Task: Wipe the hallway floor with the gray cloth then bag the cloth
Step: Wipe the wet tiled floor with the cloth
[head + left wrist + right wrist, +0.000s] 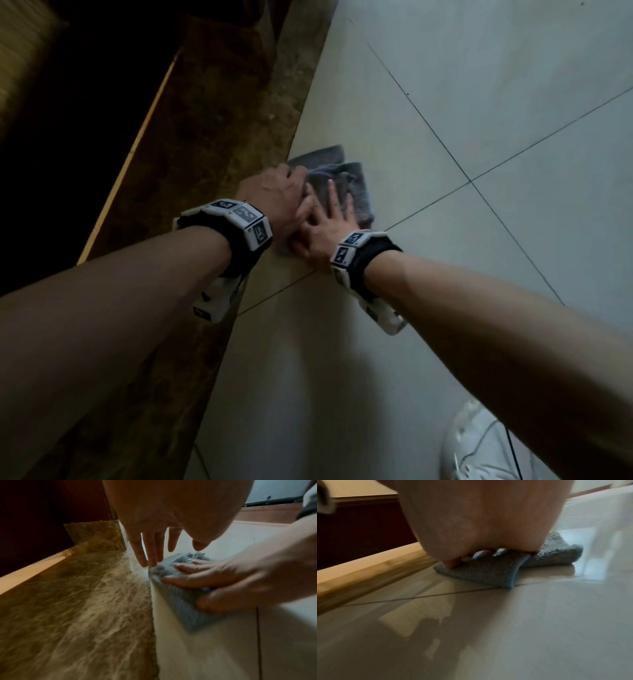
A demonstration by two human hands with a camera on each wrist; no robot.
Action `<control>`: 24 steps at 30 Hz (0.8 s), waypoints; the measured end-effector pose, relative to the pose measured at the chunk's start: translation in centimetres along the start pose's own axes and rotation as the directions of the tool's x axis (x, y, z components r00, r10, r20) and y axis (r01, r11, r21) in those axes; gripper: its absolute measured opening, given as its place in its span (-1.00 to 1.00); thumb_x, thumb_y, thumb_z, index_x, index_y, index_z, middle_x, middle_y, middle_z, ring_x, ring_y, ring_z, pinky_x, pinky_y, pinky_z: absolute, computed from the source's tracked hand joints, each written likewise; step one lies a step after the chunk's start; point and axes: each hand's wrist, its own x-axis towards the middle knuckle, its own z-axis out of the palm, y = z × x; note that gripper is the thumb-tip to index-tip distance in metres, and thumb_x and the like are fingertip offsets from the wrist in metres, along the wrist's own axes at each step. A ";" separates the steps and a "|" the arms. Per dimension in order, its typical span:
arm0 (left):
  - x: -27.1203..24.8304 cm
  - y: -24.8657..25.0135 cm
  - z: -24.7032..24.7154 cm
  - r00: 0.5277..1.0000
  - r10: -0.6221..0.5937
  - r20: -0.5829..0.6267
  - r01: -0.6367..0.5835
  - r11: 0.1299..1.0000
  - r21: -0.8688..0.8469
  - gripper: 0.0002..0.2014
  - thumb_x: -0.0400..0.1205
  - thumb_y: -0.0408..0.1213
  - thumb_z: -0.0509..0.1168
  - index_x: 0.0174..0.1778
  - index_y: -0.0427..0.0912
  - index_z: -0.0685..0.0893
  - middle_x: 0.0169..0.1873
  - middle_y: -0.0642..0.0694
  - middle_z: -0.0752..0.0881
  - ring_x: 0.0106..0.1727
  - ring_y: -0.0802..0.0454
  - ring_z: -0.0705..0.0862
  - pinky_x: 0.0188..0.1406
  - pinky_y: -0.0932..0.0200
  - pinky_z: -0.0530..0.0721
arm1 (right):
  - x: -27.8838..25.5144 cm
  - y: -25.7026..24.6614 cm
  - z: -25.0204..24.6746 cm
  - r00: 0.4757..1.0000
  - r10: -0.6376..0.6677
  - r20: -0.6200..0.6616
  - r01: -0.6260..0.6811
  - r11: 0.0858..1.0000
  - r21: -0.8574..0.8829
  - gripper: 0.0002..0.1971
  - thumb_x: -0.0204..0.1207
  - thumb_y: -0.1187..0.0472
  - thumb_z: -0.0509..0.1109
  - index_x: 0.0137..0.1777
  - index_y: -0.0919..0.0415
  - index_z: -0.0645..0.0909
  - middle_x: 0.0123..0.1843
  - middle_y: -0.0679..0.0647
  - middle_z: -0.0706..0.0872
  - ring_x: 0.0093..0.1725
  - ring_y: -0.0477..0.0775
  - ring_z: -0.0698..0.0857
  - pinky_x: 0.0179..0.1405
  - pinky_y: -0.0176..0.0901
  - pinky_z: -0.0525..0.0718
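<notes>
The gray cloth (356, 192) lies crumpled on the pale tiled floor (479, 102), right against a brown stone strip. My right hand (330, 202) presses flat on it with straight, spread fingers. In the right wrist view the palm covers the cloth (488, 572) and the right hand (484, 554) shows only fingertips on the fabric. My left hand (294, 178) sits just left of the right one. In the left wrist view the left hand (154, 555) points straight fingers down, and their tips touch the edge of the cloth (180, 604) at the strip. The right hand (197, 577) lies flat there.
A brown mottled stone strip (212, 144) runs along the left of the tiles, bordered by a light wooden edge (137, 144) with a dark space beyond. A white shoe (479, 445) stands at the lower right. Dark grout lines cross the tiles.
</notes>
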 end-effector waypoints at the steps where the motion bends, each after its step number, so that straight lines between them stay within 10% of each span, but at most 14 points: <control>1: -0.1 -0.5 0.0 1.000 -0.016 -0.004 0.016 1.000 -0.005 -0.52 0.71 0.08 0.10 0.50 -0.08 0.37 0.35 -0.24 0.54 0.31 -0.23 0.58 0.19 -0.15 0.62 | 0.0 -1.3 0.3 0.997 -0.078 0.002 0.078 0.996 -0.042 -0.30 0.68 -0.31 -0.03 0.73 -0.20 -0.21 0.73 0.13 -0.43 0.62 0.47 -0.50 0.53 0.54 -0.42; 7: 0.1 -1.3 -0.3 0.997 -0.079 -0.009 0.078 0.996 -0.039 -0.51 0.71 0.09 0.12 0.51 -0.06 0.37 0.37 -0.21 0.53 0.33 -0.21 0.57 0.19 -0.15 0.60 | -0.5 0.8 0.2 0.983 -0.182 -0.034 0.178 0.980 -0.092 -0.25 0.64 -0.35 0.05 0.72 -0.25 -0.21 0.77 0.05 -0.31 0.71 0.30 -0.35 0.67 0.36 -0.25; 11: 0.6 -0.3 -0.1 0.998 -0.061 -0.026 0.060 0.997 -0.049 -0.47 0.72 0.12 0.09 0.56 -0.06 0.32 0.40 -0.21 0.51 0.35 -0.20 0.55 0.20 -0.15 0.61 | -0.8 7.2 -1.0 0.981 0.178 -0.076 -0.173 0.982 0.071 -0.25 0.62 -0.41 0.00 0.71 -0.31 -0.24 0.76 -0.01 -0.34 0.72 0.22 -0.35 0.68 0.28 -0.20; 16: 0.7 1.3 -0.3 0.998 -0.005 -0.058 0.000 0.996 -0.089 -0.47 0.74 0.09 0.05 0.61 -0.05 0.29 0.46 -0.17 0.49 0.41 -0.17 0.51 0.22 -0.14 0.59 | -2.4 12.3 -1.0 0.844 0.534 -0.054 -0.499 0.818 0.287 -0.26 0.63 -0.38 0.00 0.71 -0.30 -0.25 0.76 0.02 -0.37 0.71 0.27 -0.36 0.65 0.38 -0.23; 24: 1.5 5.1 -0.5 0.993 0.064 -0.103 -0.071 0.996 -0.063 -0.56 0.72 0.07 0.08 0.45 -0.05 0.43 0.30 -0.16 0.61 0.20 -0.22 0.64 0.04 -0.08 0.62 | -3.5 4.5 2.1 0.992 0.106 -0.063 -0.104 0.994 0.037 -0.23 0.63 -0.41 -0.04 0.71 -0.24 -0.32 0.72 0.14 -0.47 0.60 0.47 -0.53 0.48 0.67 -0.34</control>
